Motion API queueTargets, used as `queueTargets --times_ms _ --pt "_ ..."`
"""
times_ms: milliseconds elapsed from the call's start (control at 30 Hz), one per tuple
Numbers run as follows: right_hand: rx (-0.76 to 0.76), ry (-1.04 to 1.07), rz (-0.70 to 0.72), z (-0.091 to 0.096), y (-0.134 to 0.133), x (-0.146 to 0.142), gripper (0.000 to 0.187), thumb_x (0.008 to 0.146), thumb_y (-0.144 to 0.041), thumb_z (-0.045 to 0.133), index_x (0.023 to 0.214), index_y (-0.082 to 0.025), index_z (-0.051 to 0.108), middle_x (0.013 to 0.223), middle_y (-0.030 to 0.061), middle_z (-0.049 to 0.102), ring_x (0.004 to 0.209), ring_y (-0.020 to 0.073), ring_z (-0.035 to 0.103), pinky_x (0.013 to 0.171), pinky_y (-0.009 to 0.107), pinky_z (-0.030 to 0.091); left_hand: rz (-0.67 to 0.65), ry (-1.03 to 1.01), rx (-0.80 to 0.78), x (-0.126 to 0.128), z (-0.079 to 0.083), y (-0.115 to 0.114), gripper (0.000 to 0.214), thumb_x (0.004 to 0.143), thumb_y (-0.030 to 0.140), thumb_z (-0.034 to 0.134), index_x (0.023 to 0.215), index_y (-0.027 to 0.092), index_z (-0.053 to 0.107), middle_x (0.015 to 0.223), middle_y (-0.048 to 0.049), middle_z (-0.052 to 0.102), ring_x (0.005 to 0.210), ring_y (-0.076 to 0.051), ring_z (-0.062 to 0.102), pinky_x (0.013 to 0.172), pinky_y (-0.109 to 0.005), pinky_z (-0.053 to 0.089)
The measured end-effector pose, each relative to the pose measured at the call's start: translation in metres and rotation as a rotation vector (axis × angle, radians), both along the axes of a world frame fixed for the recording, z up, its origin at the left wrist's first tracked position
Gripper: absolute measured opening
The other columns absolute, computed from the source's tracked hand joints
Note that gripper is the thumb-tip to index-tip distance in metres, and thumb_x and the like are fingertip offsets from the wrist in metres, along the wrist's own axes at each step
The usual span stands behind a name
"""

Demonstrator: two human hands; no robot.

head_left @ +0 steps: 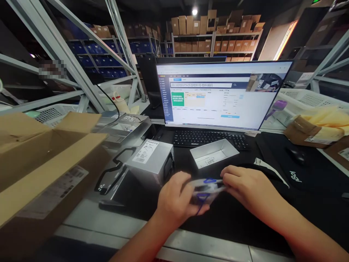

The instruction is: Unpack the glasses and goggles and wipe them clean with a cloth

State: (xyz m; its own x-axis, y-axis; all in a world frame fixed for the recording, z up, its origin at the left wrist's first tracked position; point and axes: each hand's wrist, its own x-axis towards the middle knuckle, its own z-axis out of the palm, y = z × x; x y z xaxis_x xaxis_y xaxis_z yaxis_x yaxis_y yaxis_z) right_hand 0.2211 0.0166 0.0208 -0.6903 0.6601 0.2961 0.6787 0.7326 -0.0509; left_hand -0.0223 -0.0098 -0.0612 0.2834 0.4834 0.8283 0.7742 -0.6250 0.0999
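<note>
Between my two hands is a clear plastic bag (pixel 207 189) with blue markings and something dark inside, blurred by motion. My left hand (pixel 177 198) is closed around its left end. The fingers of my right hand (pixel 241 182) pinch its right edge. Just beyond my left hand stands a grey-white box (pixel 155 154) with a printed label on top. A shallow white box part (pixel 215 154), open side up, lies behind the bag. What the bag contains is too blurred to name.
An open cardboard carton (pixel 51 182) fills the left side. A monitor (pixel 212 112) and a black keyboard (pixel 201 138) stand ahead. On the right lie a mouse (pixel 296 155) and a small carton (pixel 308 134) of yellow material. A black frame-shaped piece (pixel 109 174) lies beside the box.
</note>
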Motion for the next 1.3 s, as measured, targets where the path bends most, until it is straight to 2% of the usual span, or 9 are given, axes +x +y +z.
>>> queueTargets --times_ms 133,233,433,600,733,900,1000,1100,1300 --pt "-0.209 0.123 0.149 -0.003 -0.004 -0.009 0.023 0.087 0.000 0.056 0.088 -0.021 0.067 0.113 0.0031 0.068 0.089 0.0167 0.069 0.073 0.025 0.053 -0.117 -0.154 -0.491 0.008 -0.006 -0.003 0.090 0.061 0.045 0.089 0.135 0.022 0.044 0.146 -0.0194 0.047 0.122 -0.034 0.062 0.092 -0.043 0.061" --pt "-0.240 0.093 0.107 -0.006 -0.005 -0.012 0.026 0.088 -0.002 0.056 0.095 -0.021 0.071 0.118 0.0056 0.067 0.089 0.0192 0.071 0.072 0.028 0.056 -0.177 -0.186 -0.633 0.016 -0.016 -0.007 0.113 0.057 0.046 0.091 0.148 0.023 0.028 0.154 -0.0218 0.037 0.131 -0.038 0.056 0.099 -0.052 0.057" --pt "-0.373 -0.017 0.132 0.001 0.001 0.008 0.030 0.088 -0.028 0.075 0.118 -0.030 0.073 0.129 0.0058 0.066 0.101 0.0245 0.071 0.089 0.037 0.059 -0.125 -0.336 -0.642 0.030 -0.036 -0.016 0.104 0.066 0.016 0.081 0.151 0.026 0.021 0.146 -0.0170 0.051 0.129 -0.033 0.059 0.104 -0.050 0.054" --pt "-0.276 0.152 0.155 0.006 -0.001 0.010 0.026 0.100 -0.029 0.058 0.122 -0.027 0.071 0.127 0.0068 0.068 0.109 0.0221 0.069 0.092 0.035 0.058 -0.255 -0.444 -0.536 0.033 -0.046 -0.019 0.102 0.069 0.019 0.084 0.150 0.024 0.023 0.138 -0.0162 0.058 0.123 -0.031 0.063 0.104 -0.050 0.054" --pt "-0.206 0.109 0.229 0.001 -0.006 0.000 0.018 0.097 -0.022 0.061 0.105 -0.022 0.076 0.114 0.0059 0.073 0.097 0.0209 0.071 0.082 0.032 0.060 -0.257 -0.471 -0.491 0.032 -0.044 -0.017 0.089 0.072 0.015 0.079 0.146 0.025 0.032 0.134 -0.0148 0.057 0.113 -0.028 0.066 0.097 -0.046 0.058" --pt "-0.230 0.066 0.209 -0.003 -0.007 -0.002 0.028 0.090 -0.032 0.073 0.116 -0.024 0.072 0.125 0.0068 0.069 0.104 0.0232 0.069 0.086 0.035 0.059 -0.264 -0.481 -0.391 0.032 -0.041 -0.013 0.091 0.069 0.016 0.083 0.146 0.025 0.034 0.133 -0.0141 0.055 0.115 -0.028 0.064 0.098 -0.045 0.057" --pt "-0.184 0.051 0.213 -0.006 -0.004 -0.005 0.010 0.091 -0.021 0.069 0.098 -0.021 0.075 0.114 0.0067 0.072 0.093 0.0219 0.071 0.076 0.032 0.060 -0.312 -0.482 -0.343 0.031 -0.041 -0.011 0.095 0.067 0.022 0.088 0.146 0.026 0.034 0.134 -0.0137 0.054 0.123 -0.030 0.059 0.105 -0.048 0.052" --pt "-0.157 0.242 0.182 -0.005 0.003 -0.003 0.016 0.096 -0.020 0.060 0.096 -0.020 0.076 0.105 0.0071 0.074 0.091 0.0200 0.071 0.077 0.030 0.059 -0.330 -0.588 -0.473 0.028 -0.039 -0.009 0.100 0.071 0.038 0.087 0.151 0.026 0.028 0.147 -0.0165 0.044 0.134 -0.033 0.051 0.114 -0.053 0.043" --pt "-0.308 0.766 -0.030 -0.003 0.022 0.009 0.016 0.086 -0.038 0.074 0.086 -0.023 0.080 0.092 0.0068 0.074 0.082 0.0205 0.071 0.068 0.027 0.059 -0.379 -0.644 -0.711 0.019 -0.039 -0.007 0.092 0.091 0.068 0.052 0.160 0.020 0.016 0.165 -0.0178 0.024 0.152 -0.036 0.027 0.124 -0.056 0.025"
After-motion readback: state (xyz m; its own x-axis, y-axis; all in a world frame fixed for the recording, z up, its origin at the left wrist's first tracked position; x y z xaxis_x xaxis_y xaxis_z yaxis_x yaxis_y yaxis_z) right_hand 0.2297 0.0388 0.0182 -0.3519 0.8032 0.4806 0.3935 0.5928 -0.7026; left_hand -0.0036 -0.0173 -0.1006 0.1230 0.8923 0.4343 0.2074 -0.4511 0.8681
